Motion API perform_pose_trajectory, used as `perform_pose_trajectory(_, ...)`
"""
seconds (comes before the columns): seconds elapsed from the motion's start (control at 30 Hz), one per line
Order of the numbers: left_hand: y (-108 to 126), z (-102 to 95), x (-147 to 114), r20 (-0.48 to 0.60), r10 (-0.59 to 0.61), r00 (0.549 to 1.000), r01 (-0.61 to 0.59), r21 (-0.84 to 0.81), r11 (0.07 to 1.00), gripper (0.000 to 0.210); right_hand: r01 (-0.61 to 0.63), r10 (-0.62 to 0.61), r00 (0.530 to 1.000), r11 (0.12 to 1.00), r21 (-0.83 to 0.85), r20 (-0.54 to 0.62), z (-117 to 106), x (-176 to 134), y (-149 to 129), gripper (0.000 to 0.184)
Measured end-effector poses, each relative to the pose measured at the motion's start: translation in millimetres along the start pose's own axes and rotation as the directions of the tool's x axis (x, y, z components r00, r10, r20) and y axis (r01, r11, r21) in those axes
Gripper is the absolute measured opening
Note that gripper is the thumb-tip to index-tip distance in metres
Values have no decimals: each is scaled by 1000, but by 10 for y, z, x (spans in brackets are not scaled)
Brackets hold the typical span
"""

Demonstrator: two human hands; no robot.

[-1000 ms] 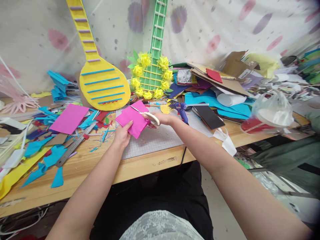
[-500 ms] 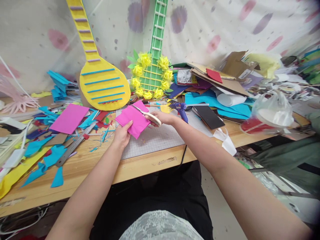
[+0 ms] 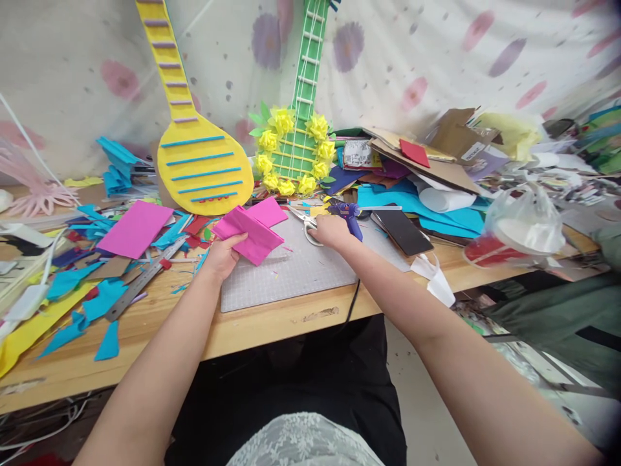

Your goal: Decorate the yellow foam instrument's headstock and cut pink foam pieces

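Observation:
My left hand (image 3: 223,256) pinches a folded magenta crepe paper piece (image 3: 253,241) between thumb and fingers, over the left part of the grey cutting mat (image 3: 291,278). Just behind it lies a flatter magenta piece (image 3: 270,212). Farther right, my right hand (image 3: 332,229) is closed on the white-handled scissors (image 3: 308,226), low over the mat, their blades pointing to the far left. A blue glue gun (image 3: 353,223) lies right beside this hand, partly covered by it. Another magenta sheet (image 3: 136,228) rests among scraps to the left.
A yellow paper guitar (image 3: 206,168) and a green one (image 3: 295,149) with yellow flowers lean at the back. A metal ruler (image 3: 145,281) and blue scraps lie left. On the right are a phone (image 3: 405,232), stacked cardboard (image 3: 427,158) and a red-and-white bucket (image 3: 499,249).
My right hand has drawn the scissors away from the magenta paper, rightward and down to the mat by the glue gun. My left hand has shifted slightly left with the paper.

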State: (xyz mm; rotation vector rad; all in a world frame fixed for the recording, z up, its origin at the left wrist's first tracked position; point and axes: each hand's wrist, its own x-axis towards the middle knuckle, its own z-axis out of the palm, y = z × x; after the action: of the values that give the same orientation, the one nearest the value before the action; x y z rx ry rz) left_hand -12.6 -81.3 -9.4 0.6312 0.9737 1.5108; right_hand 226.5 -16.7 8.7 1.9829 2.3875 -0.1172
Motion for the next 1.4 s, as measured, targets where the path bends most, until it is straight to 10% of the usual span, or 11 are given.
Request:
perform_pose_trajectory(0.3,317,127,9,30,-51,998,42,238,970,43,132,-78,980,944,302,-185,-75,32,-90,34)
perform_pose_trajectory(0.53,604,130,156,224,-411,884,51,827,561,32,148,-321,946,326,934,-38,-351,-122,-516,54)
perform_pose_trajectory(0.77,670,310,198,222,-555,802,8,924,382,20,77,-401,911,396,915,96,-216,33,-671,27)
perform_pose_trajectory(0.9,682,202,229,124,-477,870,212,779,590,15,47,-237,971,272,961,20,-128,58,-627,18)
perform_pose_trajectory(1.07,519,32,189,155,-260,953,248,94,964,22,-107,-13,994,-218,970,107,-46,92,-579,21)
perform_pose_trajectory(1.2,118,204,92,128,-96,987,129,-285,950,27,-131,48,984,-474,871,174,37,134,-671,21)
perform_pose_trajectory(1.4,-199,572,65,-40,-134,990,107,-401,910,8,-85,71,986,-573,815,153,105,129,-820,19)
